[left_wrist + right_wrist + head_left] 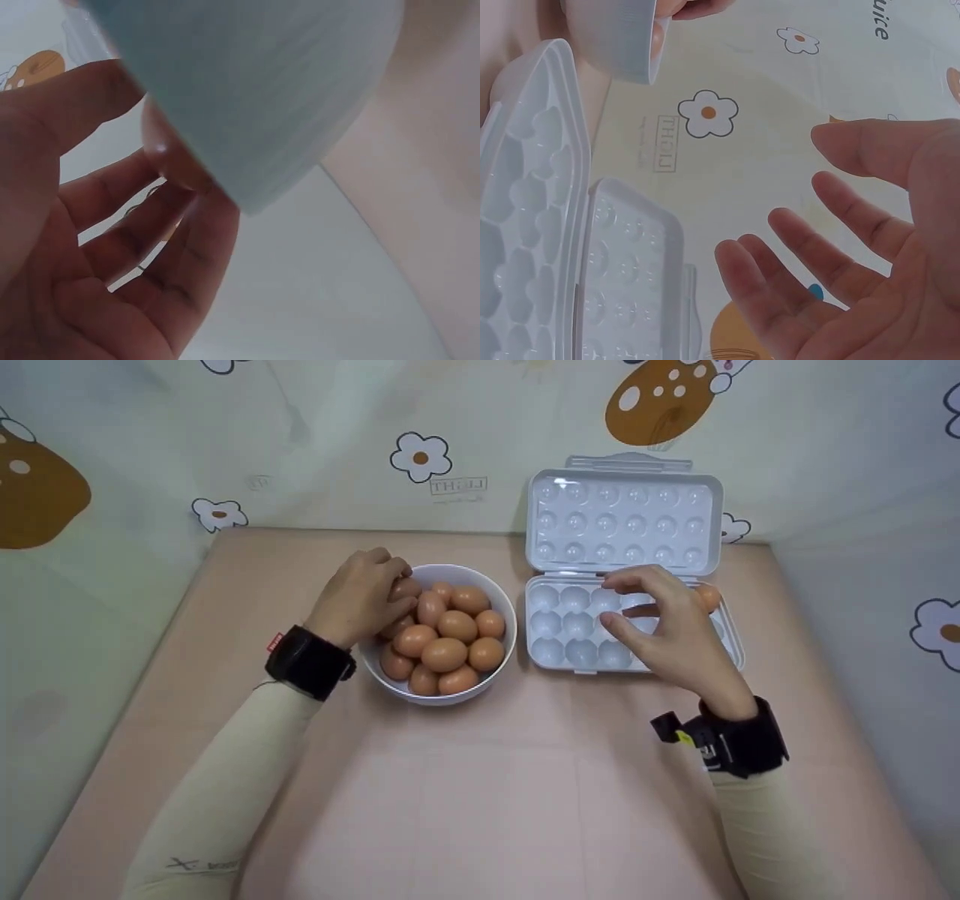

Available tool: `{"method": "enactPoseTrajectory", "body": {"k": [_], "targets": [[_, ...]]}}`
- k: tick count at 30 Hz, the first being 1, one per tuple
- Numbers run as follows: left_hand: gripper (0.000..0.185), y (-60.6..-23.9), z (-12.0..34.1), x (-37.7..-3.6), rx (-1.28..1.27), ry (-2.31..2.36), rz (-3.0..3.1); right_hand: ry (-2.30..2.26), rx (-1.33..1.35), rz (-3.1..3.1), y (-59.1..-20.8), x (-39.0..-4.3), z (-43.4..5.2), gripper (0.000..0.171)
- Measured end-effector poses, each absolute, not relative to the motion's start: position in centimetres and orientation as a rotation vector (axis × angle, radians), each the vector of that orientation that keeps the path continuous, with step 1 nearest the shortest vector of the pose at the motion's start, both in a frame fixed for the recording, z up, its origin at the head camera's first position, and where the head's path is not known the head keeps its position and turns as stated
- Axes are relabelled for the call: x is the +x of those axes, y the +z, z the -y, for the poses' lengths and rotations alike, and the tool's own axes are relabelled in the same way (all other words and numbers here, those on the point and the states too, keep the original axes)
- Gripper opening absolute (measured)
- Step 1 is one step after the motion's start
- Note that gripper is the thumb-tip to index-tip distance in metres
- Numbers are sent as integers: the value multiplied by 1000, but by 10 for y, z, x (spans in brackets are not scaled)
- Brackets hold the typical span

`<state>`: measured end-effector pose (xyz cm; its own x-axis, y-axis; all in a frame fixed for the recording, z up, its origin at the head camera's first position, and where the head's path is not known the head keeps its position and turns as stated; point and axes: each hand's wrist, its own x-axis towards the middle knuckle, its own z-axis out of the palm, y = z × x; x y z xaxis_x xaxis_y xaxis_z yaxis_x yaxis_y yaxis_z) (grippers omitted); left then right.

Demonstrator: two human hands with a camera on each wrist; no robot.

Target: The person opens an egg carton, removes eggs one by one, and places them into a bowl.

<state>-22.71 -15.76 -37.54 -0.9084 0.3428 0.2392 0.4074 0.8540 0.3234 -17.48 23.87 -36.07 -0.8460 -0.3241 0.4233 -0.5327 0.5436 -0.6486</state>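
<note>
A white bowl (439,699) heaped with brown eggs (444,655) stands left of an egg box (547,624). My left hand (360,596) reaches over the bowl's left rim, its thumb and fingers around an egg (406,588). In the left wrist view that egg (169,150) shows at the rim, partly hidden by the bowl wall. My right hand (671,634) hovers over the right half of the box, fingers apart and gently bent, holding nothing. Behind it, one egg (707,598) sits in the back right corner of the box; the hand hides several hollows.
The box's dimpled lid (624,521) stands raised at the back, close to the patterned cloth wall (480,450). A pale pink cover (495,802) lies over the table under the bowl and box. Black straps (309,662) circle both wrists.
</note>
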Motion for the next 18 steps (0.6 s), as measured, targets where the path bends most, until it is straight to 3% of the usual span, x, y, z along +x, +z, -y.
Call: {"method": "enactPoseTrajectory", "body": {"k": [18], "targets": [[32, -363, 122, -196, -706, -624, 2729, 881, 592, 2594, -353, -189, -273, 40]]}}
